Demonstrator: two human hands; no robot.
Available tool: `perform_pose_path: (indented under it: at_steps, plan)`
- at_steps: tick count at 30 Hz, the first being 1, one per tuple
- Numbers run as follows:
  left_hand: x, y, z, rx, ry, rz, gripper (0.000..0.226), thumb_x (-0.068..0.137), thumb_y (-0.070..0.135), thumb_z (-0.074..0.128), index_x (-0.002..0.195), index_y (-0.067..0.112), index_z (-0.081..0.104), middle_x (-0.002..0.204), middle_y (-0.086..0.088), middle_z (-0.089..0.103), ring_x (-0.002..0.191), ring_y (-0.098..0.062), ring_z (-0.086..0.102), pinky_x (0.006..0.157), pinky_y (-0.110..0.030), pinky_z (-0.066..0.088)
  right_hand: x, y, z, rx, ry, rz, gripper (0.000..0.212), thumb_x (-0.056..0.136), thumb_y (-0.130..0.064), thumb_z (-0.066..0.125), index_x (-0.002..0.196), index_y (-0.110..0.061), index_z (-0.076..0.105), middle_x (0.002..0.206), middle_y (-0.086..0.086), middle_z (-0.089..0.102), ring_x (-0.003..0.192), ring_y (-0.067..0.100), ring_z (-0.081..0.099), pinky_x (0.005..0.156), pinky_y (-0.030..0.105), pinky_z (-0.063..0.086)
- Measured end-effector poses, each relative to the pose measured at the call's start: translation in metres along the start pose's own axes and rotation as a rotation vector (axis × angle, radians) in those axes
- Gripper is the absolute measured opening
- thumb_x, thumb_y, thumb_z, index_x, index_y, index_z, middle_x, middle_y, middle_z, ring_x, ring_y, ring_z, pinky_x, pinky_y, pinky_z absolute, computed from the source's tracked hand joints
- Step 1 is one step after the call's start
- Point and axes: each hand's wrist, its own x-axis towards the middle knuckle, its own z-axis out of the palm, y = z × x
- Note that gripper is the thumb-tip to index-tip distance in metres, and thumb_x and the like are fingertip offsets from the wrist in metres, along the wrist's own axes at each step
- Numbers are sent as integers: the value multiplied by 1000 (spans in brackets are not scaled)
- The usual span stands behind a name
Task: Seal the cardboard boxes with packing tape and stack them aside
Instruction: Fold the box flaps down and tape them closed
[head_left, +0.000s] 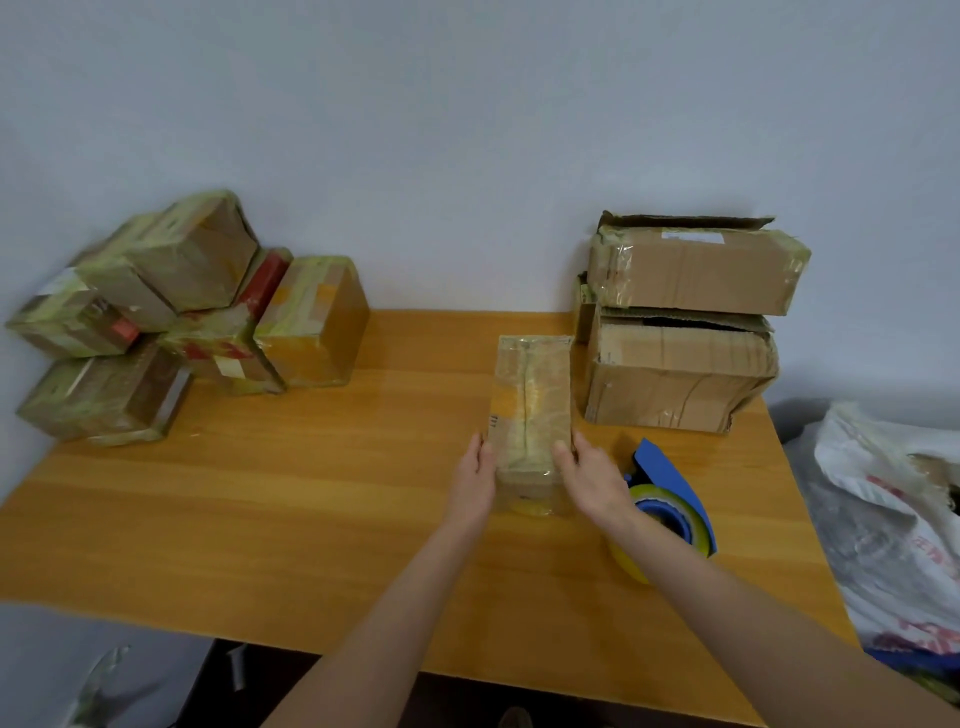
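Flanking the box (530, 400) at mid-table (311, 493): left hand (475, 475) and right hand (587, 478), fingers straight, pressed together against its near sides. Advised: squeeze evenly, lift level, carry to taped stack (182, 317) far left, avoiding tape dispenser (670, 499) near right

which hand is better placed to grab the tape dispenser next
Right, likely. The tape dispenser lies just beside the right hand; the left hand sits across the small cardboard box from it.

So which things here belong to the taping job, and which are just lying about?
Job: small box pressed between left hand and right hand; tape dispenser; taped boxes, left; open boxes, right.
Lying about: white sack beside table.
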Motion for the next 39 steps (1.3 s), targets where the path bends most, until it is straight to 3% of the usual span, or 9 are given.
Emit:
perform_pose_path:
  at_steps: [2, 5, 11, 15, 20, 27, 31, 35, 39]
  plan:
    - [-4, -16, -10, 30, 88, 63, 45, 100, 32, 45, 141, 14, 43, 132, 4, 49, 124, -15, 48, 96, -22, 42, -5, 9, -13, 20, 31, -28, 64, 100, -50, 36, 152, -12, 28, 136, 12, 52, 124, 28, 49, 98, 41, 45]
    - [-11, -27, -17, 32, 215, 133, 27, 92, 30, 61, 117, 18, 61, 87, 7, 58, 80, -7, 56, 69, -14, 45, -18, 17, -24, 179, 78, -73, 60, 95, -42, 55, 146, -14, 38, 93, 0, 60, 86, 16, 58, 72, 26, 49]
    - [-6, -19, -11, -175, 132, 9, 25, 87, 11, 68, 110, 8, 61, 78, -2, 69, 76, -19, 70, 81, -40, 57, -21, 14, -15, 338, 93, -118, 67, 91, -14, 65, 150, -18, 34, 71, 4, 67, 55, 5, 62, 53, 10, 48]
    - [-1, -23, -11, -29, 125, 87, 26, 84, 17, 72, 107, 18, 59, 72, 2, 63, 76, -20, 67, 78, -44, 56, -18, 11, -15, 66, 110, -151, 68, 90, -25, 68, 149, -20, 36, 73, -3, 66, 65, 7, 62, 57, 12, 46]
    - [2, -7, -10, 236, 73, 185, 58, 78, 31, 77, 128, 15, 52, 74, 9, 53, 62, -3, 50, 54, -10, 43, -15, -5, -13, -273, 153, -75, 72, 71, -72, 65, 112, -17, 41, 81, -2, 60, 72, 19, 62, 46, 27, 43]
    - [14, -10, -11, 304, -3, 215, 47, 84, 25, 72, 121, 6, 50, 99, -2, 68, 75, -7, 59, 57, -8, 46, -2, 5, -8, -231, 102, -134, 49, 86, -46, 68, 100, -23, 27, 92, 6, 64, 77, 26, 63, 64, 40, 56]
    - [8, -11, -13, 275, -10, 186, 47, 88, 20, 68, 128, 6, 49, 79, 8, 57, 62, 2, 50, 54, -8, 43, -1, 11, -7, -190, 64, -134, 46, 87, -44, 67, 104, -23, 30, 92, 4, 65, 75, 23, 63, 63, 39, 57]
    - [15, 3, -27, 643, -139, 138, 58, 86, 59, 56, 127, 20, 56, 78, 7, 58, 65, -9, 50, 52, -19, 41, 2, 6, -7, -167, 53, -102, 45, 87, -42, 68, 108, -20, 35, 100, 3, 65, 81, 21, 65, 69, 38, 58]
    - [27, 22, -37, 967, 24, 149, 96, 74, 83, 27, 143, 19, 42, 127, -12, 51, 116, -25, 46, 97, -35, 43, -8, -7, 4, -41, -132, -195, 48, 90, -30, 68, 127, -18, 39, 116, 3, 62, 100, 21, 64, 81, 34, 57]
